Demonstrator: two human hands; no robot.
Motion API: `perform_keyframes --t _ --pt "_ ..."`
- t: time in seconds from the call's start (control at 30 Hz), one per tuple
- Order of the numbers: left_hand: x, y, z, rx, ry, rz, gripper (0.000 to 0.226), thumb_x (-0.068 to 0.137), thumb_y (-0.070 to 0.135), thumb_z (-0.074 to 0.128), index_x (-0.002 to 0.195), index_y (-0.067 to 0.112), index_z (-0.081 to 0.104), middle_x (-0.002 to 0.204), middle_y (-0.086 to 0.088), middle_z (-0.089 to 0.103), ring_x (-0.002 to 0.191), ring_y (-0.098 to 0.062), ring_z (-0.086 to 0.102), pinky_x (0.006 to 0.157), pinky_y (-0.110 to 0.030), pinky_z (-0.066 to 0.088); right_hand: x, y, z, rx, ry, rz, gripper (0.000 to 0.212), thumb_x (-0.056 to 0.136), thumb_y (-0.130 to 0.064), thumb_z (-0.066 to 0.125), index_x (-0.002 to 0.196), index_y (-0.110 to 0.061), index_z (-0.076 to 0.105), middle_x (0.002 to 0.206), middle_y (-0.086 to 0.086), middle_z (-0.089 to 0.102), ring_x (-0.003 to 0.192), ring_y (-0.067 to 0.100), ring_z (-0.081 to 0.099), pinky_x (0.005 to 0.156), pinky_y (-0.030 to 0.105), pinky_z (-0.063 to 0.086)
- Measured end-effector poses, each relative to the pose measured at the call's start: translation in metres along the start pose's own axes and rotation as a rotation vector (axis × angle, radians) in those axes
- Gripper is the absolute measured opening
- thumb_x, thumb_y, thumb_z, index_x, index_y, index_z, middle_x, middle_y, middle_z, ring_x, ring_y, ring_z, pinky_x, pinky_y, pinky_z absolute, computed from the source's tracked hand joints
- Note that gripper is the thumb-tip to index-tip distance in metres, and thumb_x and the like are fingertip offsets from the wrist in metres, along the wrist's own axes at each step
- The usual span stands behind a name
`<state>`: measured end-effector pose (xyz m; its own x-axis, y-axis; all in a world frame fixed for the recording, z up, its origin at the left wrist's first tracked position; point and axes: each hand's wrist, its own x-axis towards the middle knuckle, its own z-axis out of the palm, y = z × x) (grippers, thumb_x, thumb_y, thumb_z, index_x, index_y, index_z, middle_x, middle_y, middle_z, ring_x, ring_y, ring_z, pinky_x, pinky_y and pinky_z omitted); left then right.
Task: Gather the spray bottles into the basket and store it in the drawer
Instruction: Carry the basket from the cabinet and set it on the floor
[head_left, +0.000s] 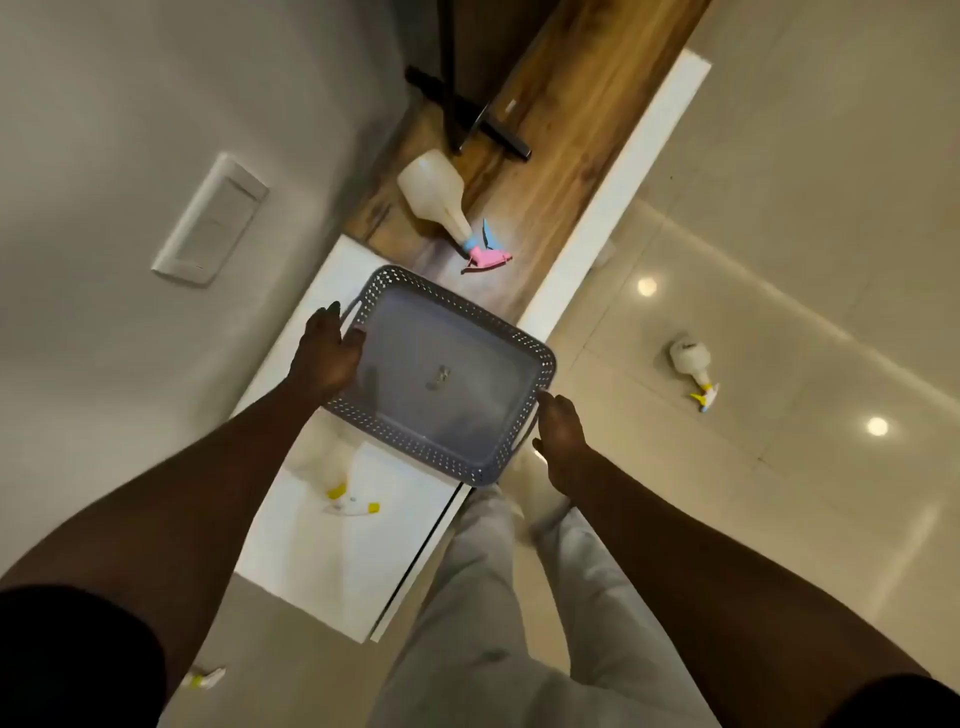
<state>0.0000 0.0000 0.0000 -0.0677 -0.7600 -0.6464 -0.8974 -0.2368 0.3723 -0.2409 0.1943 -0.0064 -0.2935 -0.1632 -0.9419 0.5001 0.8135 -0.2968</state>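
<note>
I hold an empty grey perforated basket (544, 364) over the cabinet with both hands. My left hand (327, 358) grips its left handle, thumb over the rim. My right hand (560, 441) holds the right handle end. A translucent spray bottle with a pink and blue trigger (434, 200) lies on its side on the wooden top beyond the basket. A white bottle with yellow parts (340, 480) lies on the white cabinet top below the basket. Another white bottle with a yellow trigger (691, 361) lies on the floor to the right. A fourth bottle (205, 678) shows partly by my left arm.
The long low cabinet (618, 208) has a wood top and white edges and runs along the wall. A black stand (467, 119) sits on its far part. A wall switch plate (210, 221) is at left. Glossy tiled floor (779, 260) spreads to the right.
</note>
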Motion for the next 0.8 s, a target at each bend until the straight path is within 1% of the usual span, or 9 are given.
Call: perform_keyframes --t 0.1,0.13,0.2,0.27,0.33,0.4,0.57,0.7,0.8 --pt "0.011 0.002 0.004 -0.049 -0.048 -0.120 0.071 0.108 0.036 0.046 0.165 0.005 0.020 0.172 -0.017 0.023 0.159 -0.031 0.025 0.128 -0.041 0.023 0.012 0.006 0.004 0.011 0.040 0.048 0.061 0.100 -0.041 0.057 0.152 -0.012 0.043 0.150 0.009 0.051 0.136 0.031 0.050 0.116 0.051 0.040" --pt "0.012 0.004 0.004 -0.069 -0.077 -0.148 0.068 0.108 0.037 0.046 0.164 0.005 0.024 0.170 -0.019 0.029 0.156 -0.034 0.031 0.125 -0.042 0.029 0.014 0.008 0.004 0.037 0.029 0.068 0.052 0.100 -0.040 0.058 0.143 -0.012 0.051 0.140 0.008 0.056 0.125 0.029 0.054 0.111 0.048 0.043" --pt "0.013 0.003 0.008 -0.087 -0.087 -0.177 0.061 0.107 0.037 0.047 0.156 0.003 0.037 0.161 -0.023 0.043 0.146 -0.039 0.044 0.118 -0.044 0.037 0.015 0.014 0.005 0.066 0.003 0.097 0.023 0.100 -0.036 0.059 0.112 -0.017 0.065 0.115 0.004 0.063 0.099 0.020 0.058 0.096 0.040 0.047" --pt "0.013 0.000 0.007 -0.113 -0.074 -0.174 0.049 0.105 0.035 0.047 0.140 0.000 0.053 0.146 -0.026 0.056 0.133 -0.042 0.055 0.113 -0.048 0.044 0.013 0.020 0.007 0.128 -0.039 0.082 0.016 0.100 -0.032 0.060 0.097 -0.020 0.070 0.096 -0.001 0.071 0.086 0.016 0.061 0.083 0.034 0.050" --pt "0.013 -0.001 0.006 -0.157 -0.067 -0.172 0.042 0.103 0.034 0.045 0.122 -0.001 0.061 0.131 -0.026 0.065 0.121 -0.043 0.062 0.107 -0.053 0.048 0.012 0.025 0.006 0.148 -0.054 0.034 0.018 0.099 -0.028 0.061 0.100 -0.016 0.074 0.090 -0.003 0.075 0.084 0.017 0.067 0.074 0.031 0.053" --pt "0.005 0.000 0.007 -0.176 -0.063 -0.143 0.041 0.103 0.034 0.044 0.114 -0.001 0.063 0.123 -0.025 0.067 0.115 -0.043 0.064 0.105 -0.055 0.049 0.008 0.029 0.001 0.129 -0.031 -0.007 0.020 0.100 -0.026 0.060 0.105 -0.012 0.074 0.094 0.000 0.075 0.086 0.018 0.069 0.072 0.031 0.054" --pt "-0.036 0.025 0.025 -0.166 -0.005 -0.057 0.042 0.102 0.038 0.044 0.122 0.008 0.065 0.127 -0.018 0.069 0.117 -0.040 0.064 0.106 -0.055 0.048 -0.004 0.042 -0.037 0.104 0.077 -0.010 0.037 0.100 -0.030 0.059 0.127 -0.005 0.064 0.117 0.009 0.071 0.088 0.018 0.065 0.070 0.031 0.052" --pt "-0.077 0.058 0.061 -0.180 0.007 -0.028 0.038 0.100 0.038 0.047 0.122 0.013 0.066 0.124 -0.013 0.070 0.117 -0.036 0.063 0.106 -0.053 0.048 -0.007 0.062 -0.097 0.164 0.163 -0.027 0.029 0.099 -0.028 0.061 0.118 -0.007 0.067 0.101 0.004 0.070 0.079 0.015 0.062 0.067 0.030 0.051" --pt "-0.103 0.090 0.099 -0.210 -0.024 0.006 0.039 0.100 0.038 0.048 0.128 0.017 0.066 0.128 -0.010 0.070 0.120 -0.033 0.064 0.107 -0.053 0.048 -0.002 0.077 -0.156 0.217 0.216 -0.020 0.016 0.098 -0.023 0.061 0.107 -0.013 0.070 0.091 0.000 0.068 0.079 0.016 0.063 0.077 0.036 0.055"
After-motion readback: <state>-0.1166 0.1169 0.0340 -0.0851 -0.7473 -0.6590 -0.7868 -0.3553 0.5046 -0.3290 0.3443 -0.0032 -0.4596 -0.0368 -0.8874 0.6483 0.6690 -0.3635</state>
